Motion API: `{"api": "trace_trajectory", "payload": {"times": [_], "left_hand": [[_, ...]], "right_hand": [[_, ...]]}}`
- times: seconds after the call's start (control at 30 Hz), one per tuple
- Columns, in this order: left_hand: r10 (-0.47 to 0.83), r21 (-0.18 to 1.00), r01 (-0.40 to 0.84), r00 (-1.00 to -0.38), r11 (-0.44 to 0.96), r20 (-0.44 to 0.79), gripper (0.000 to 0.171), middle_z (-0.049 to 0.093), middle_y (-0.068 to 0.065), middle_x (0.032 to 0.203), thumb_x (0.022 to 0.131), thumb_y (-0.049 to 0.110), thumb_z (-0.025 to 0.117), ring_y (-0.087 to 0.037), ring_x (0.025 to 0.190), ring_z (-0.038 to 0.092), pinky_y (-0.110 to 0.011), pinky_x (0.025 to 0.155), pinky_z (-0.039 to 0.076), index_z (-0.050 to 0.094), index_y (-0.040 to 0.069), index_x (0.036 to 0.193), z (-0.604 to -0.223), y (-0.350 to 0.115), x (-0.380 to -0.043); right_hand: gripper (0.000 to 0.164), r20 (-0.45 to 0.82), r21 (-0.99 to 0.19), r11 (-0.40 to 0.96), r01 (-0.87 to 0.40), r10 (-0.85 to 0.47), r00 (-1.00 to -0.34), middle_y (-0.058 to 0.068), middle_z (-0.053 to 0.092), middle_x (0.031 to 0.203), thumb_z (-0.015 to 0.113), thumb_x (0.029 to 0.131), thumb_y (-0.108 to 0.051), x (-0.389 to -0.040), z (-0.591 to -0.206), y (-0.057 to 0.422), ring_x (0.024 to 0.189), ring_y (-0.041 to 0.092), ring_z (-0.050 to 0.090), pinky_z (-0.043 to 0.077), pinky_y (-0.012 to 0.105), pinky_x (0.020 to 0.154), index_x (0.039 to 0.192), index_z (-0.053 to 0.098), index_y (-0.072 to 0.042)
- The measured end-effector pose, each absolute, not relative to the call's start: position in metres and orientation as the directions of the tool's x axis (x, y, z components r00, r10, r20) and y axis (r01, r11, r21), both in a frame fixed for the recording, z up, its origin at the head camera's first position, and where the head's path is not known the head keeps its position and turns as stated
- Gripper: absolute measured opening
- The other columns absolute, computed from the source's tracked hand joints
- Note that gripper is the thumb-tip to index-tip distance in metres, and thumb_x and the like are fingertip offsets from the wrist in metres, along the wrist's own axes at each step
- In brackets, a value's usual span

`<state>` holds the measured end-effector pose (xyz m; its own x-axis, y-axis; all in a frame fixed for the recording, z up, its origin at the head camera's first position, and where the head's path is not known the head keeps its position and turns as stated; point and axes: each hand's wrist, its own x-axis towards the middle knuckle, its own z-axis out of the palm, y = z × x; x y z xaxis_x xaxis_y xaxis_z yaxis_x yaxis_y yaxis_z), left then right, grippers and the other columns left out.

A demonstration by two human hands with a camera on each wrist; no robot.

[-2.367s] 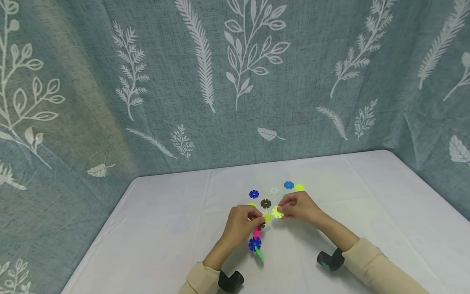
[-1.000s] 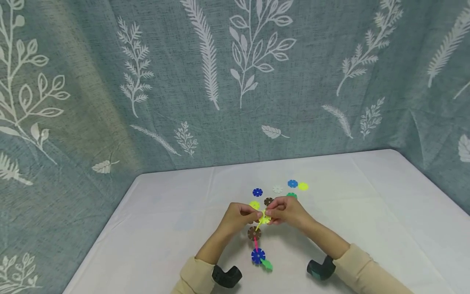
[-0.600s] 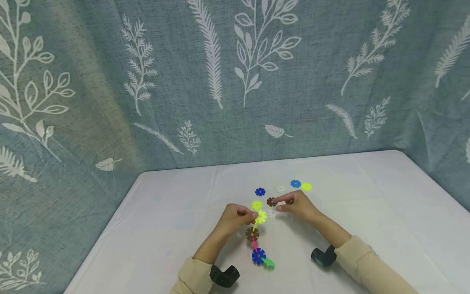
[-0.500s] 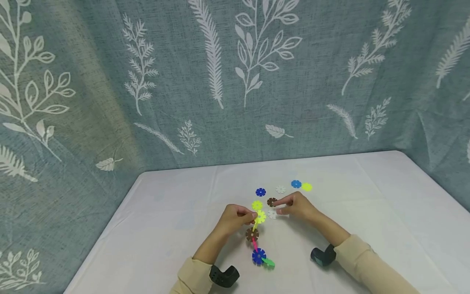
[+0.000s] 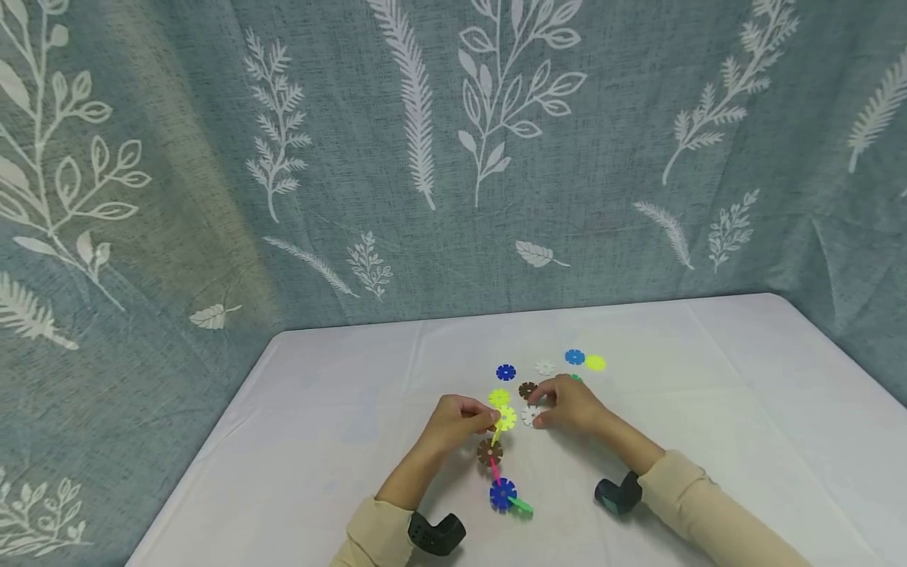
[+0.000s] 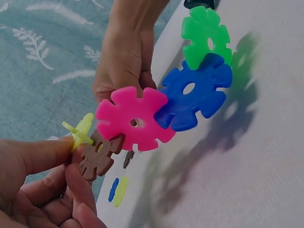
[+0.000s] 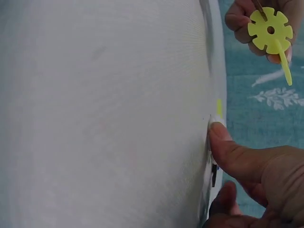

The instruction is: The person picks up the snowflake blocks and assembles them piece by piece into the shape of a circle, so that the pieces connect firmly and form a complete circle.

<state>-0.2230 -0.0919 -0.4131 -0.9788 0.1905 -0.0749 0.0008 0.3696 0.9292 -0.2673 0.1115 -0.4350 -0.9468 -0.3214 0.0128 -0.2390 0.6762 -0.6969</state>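
Note:
My left hand (image 5: pixel 457 425) pinches a chain of slotted plastic discs at its yellow end, thumb against the fingers. Down from there run a yellow disc (image 5: pixel 505 418), a second yellow one seen edge-on, a brown disc (image 6: pixel 99 156), a pink disc (image 6: pixel 133 118), a blue disc (image 6: pixel 194 91) and a green disc (image 6: pixel 205 35), each slotted into its neighbour. To the right, my right hand (image 5: pixel 572 405) curls its thumb and forefinger around the edge of a white disc (image 5: pixel 528 416), low over the table. The right wrist view mostly hides that disc behind the thumb.
Loose discs lie just beyond the hands: yellow (image 5: pixel 499 396), brown (image 5: pixel 527 390), dark blue (image 5: pixel 506 372), white (image 5: pixel 545 368), light blue (image 5: pixel 575 357), yellow (image 5: pixel 596 362) and a partly hidden green one (image 5: pixel 576 378). A leaf-patterned curtain (image 5: pixel 425 157) hangs behind the white table (image 5: pixel 340 409).
Earlier my right hand brought a yellow disc to the chain, then let go of it there. It moved right to the white disc, and its forefinger has since curled in. The left hand keeps its pinch.

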Motion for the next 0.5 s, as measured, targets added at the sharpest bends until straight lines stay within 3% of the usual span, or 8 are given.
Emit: {"api": "trace_trajectory", "payload": {"times": [0.23,0.5], "left_hand": [[0.199,0.932,0.014,-0.978,0.362,-0.062,0.023,0.068,-0.020,0.079,0.084,0.013,0.062,-0.015,0.071,0.061,-0.034,0.072,0.050,0.066,-0.010,0.088,-0.410,-0.087,-0.221],[0.203,0.937,0.000,-0.976,0.351,-0.076,0.023,0.069,-0.012,0.077,0.084,0.012,0.062,-0.008,0.068,0.057,-0.026,0.066,0.047,0.066,-0.010,0.089,-0.408,-0.083,-0.224]], "right_hand": [[0.013,0.112,-0.710,0.607,-0.357,-0.403,-0.908,-0.001,0.059,0.070,0.072,0.073,-0.004,-0.263,-0.428,0.120,0.066,0.010,0.051,0.042,0.023,0.062,0.081,0.063,-0.007],[0.006,0.199,-0.792,0.467,-0.393,-0.411,-0.890,0.003,0.064,0.073,0.071,0.075,-0.005,-0.253,-0.416,0.127,0.066,0.009,0.055,0.046,0.020,0.060,0.078,0.066,-0.005]]}}
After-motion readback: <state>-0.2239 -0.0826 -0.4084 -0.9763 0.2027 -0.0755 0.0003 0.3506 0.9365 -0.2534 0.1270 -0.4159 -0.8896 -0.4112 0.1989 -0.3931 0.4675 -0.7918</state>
